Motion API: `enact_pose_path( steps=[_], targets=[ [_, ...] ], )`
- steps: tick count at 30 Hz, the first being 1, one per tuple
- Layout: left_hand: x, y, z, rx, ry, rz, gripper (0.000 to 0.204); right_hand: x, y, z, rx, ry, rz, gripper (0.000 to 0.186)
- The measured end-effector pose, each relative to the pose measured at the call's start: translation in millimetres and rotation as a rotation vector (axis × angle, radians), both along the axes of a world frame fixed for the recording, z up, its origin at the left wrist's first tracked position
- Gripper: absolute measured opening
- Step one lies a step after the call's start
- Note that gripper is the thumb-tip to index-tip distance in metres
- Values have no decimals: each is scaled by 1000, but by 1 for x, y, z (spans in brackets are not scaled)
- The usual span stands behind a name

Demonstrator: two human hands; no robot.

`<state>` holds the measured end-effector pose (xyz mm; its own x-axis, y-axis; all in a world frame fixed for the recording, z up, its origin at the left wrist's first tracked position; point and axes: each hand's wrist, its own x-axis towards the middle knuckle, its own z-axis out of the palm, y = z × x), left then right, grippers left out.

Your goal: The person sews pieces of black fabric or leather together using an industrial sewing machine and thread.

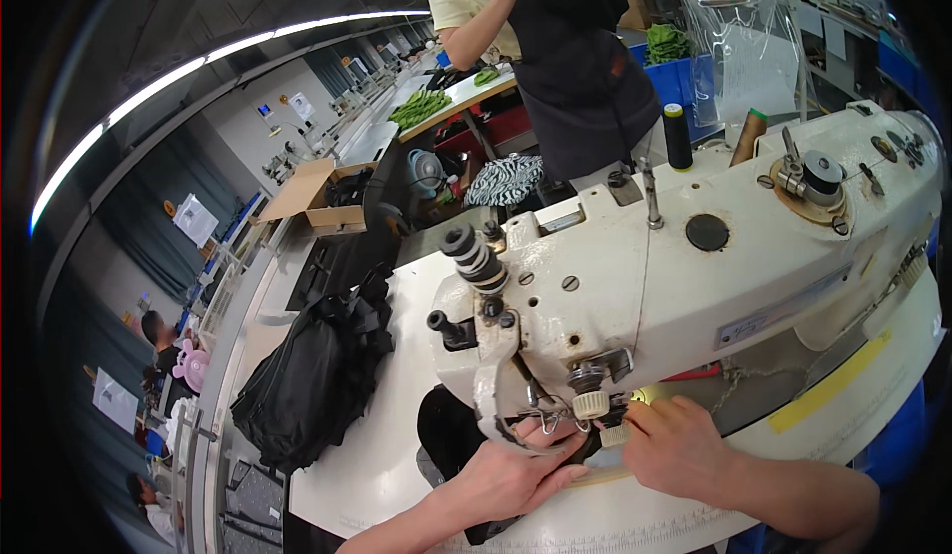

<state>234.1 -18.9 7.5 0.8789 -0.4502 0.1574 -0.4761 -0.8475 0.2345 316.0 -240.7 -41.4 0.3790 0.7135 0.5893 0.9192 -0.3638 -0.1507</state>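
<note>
A white industrial sewing machine (605,276) spans the right half of the view, its needle end toward me. Beneath that end, my left hand (521,470) rests on a piece of black fabric (451,430), fingers stretched out and partly hidden by the machine's thread guides. My right hand (679,445) is closed beside the needle area, fingers curled in close to the knurled tension knob (591,404). Whatever its fingertips grip is hidden. A small lit lamp (645,393) glows just behind those fingers.
A heap of black fabric pieces (317,366) lies left on the white table (367,490). Thread cones (677,137) stand behind the machine. Across from me stands a person in a dark apron (585,68). An open cardboard box (337,197) and green pieces (419,109) sit farther back.
</note>
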Motion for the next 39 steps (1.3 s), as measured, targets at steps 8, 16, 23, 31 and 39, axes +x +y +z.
enact_pose_path(
  steps=[8, 16, 23, 31, 39],
  targets=[
    [-6, 4, -16, -123, -72, 3, 36, 0, 4, 1, -124, -76, 25, 36],
    [-6, 7, -25, -177, -190, -9, 33, -1, 6, -6, -100, -80, 12, 40],
    [-6, 11, -23, -82, -122, -37, 40, 0, 9, -9, -72, -88, 3, 42],
    [-1, 16, -22, -92, -127, -45, 40, -1, 9, -3, -136, -85, 8, 46],
    [8, 22, -16, -81, -122, -70, 39, 0, 10, -6, -148, -77, -5, 41]
  ],
)
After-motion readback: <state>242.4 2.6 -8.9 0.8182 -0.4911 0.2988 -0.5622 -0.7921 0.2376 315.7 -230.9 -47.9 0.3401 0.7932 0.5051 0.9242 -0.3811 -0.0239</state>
